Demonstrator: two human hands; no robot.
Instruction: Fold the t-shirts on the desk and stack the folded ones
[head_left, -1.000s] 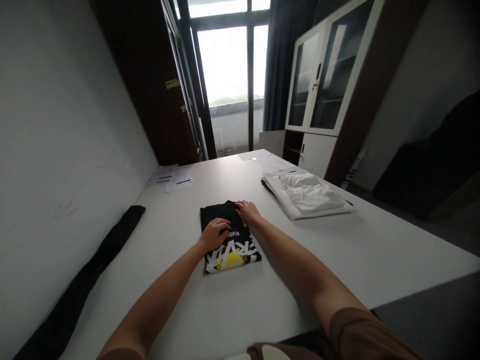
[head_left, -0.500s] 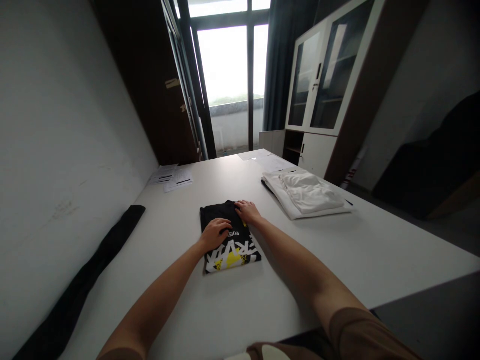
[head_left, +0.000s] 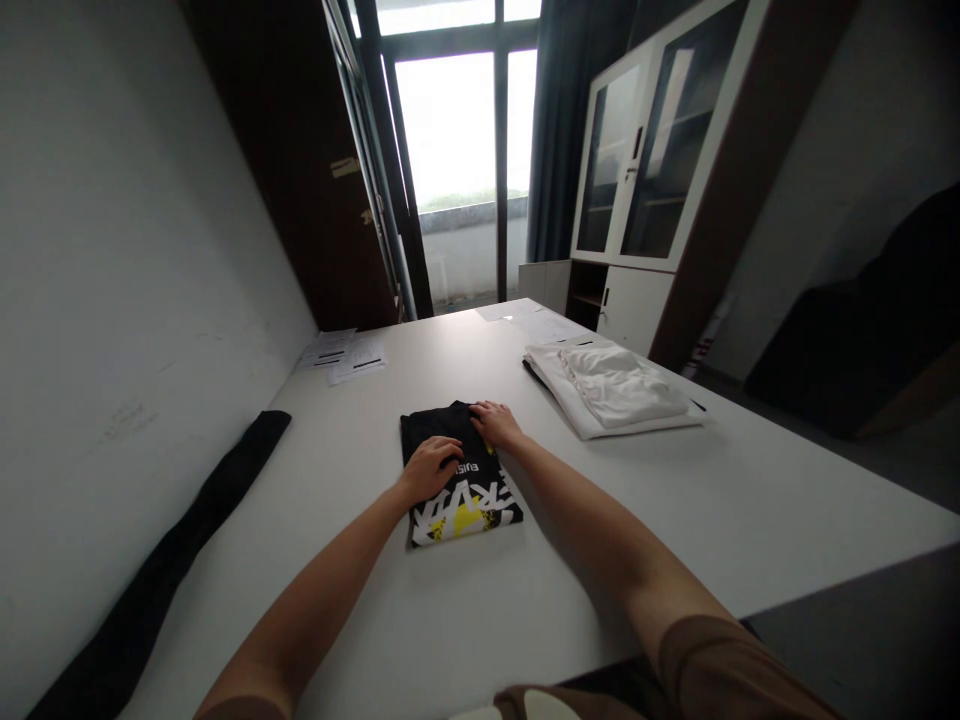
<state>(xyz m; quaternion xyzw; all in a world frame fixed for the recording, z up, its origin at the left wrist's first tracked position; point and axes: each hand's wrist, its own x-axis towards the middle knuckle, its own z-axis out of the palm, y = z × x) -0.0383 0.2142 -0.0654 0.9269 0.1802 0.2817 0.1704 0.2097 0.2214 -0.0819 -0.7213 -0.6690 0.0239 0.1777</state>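
A black T-shirt [head_left: 474,490] with white lettering and yellow patches lies folded into a flat rectangle on the white table [head_left: 450,620]. My left hand [head_left: 433,467] rests on its left part, palm down, with the fingers stretched toward the middle. At the far right edge of the shirt, my right hand [head_left: 496,423] lies flat with its fingers out over the cloth. Both hands touch the shirt from above, and neither grips it. The undersides of the fingers are hidden.
Folded white cloth [head_left: 626,385] lies in a stack to the right, with something dark under it. A long black cloth [head_left: 187,540] runs along the left wall. Printed papers [head_left: 356,358] lie at the back left, and more sheets [head_left: 544,322] at the far end.
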